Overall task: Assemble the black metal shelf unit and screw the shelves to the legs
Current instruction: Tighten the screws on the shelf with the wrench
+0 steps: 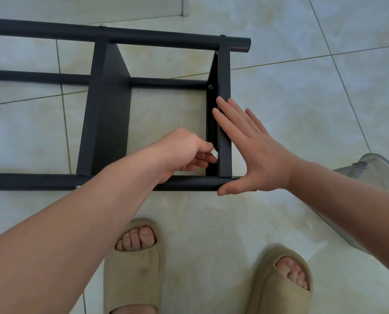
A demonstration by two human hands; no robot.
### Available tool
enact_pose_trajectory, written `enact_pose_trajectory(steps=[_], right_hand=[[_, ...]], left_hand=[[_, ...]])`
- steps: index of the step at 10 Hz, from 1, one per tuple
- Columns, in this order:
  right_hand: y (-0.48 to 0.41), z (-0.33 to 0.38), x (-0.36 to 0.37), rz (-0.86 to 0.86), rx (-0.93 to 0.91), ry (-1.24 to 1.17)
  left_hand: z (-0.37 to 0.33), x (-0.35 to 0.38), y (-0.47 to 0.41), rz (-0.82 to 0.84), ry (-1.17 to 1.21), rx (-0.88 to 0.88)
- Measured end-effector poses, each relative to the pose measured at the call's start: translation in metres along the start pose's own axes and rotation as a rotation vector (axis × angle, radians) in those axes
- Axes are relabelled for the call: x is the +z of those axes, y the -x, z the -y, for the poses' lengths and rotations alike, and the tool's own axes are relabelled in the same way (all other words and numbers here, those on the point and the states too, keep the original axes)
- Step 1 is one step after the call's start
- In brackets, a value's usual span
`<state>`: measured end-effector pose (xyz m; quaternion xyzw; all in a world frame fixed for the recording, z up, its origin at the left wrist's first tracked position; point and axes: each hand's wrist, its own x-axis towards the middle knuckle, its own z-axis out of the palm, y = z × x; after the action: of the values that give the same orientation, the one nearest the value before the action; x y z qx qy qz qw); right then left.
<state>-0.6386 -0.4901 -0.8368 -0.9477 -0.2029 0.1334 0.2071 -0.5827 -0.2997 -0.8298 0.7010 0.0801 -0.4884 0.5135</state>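
The black metal shelf unit (pixel 107 105) lies on its side on the tiled floor, its round legs running left to right. The end shelf (pixel 225 71) stands on edge at the right. My right hand (pixel 254 152) lies flat against that shelf's outer face, fingers straight, with the thumb on the end of the near leg (pixel 189 183). My left hand (pixel 186 152) reaches inside the frame, its fingers curled at the shelf's inner rim near the lower corner. What the fingertips pinch is hidden. A screw head (pixel 210 87) shows on the shelf's inner face higher up.
My two feet in beige slippers (pixel 134 266) stand just in front of the near leg. A clear plastic container (pixel 368 175) sits on the floor at the right, partly behind my right forearm. A white baseboard runs along the top.
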Motion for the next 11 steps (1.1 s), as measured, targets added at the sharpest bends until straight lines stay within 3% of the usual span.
enact_pose_trajectory(steps=[11], right_hand=[[0.0, 0.0, -0.001, 0.004, 0.001, 0.003]], left_hand=[[0.002, -0.016, 0.01, 0.114, -0.339, 0.105]])
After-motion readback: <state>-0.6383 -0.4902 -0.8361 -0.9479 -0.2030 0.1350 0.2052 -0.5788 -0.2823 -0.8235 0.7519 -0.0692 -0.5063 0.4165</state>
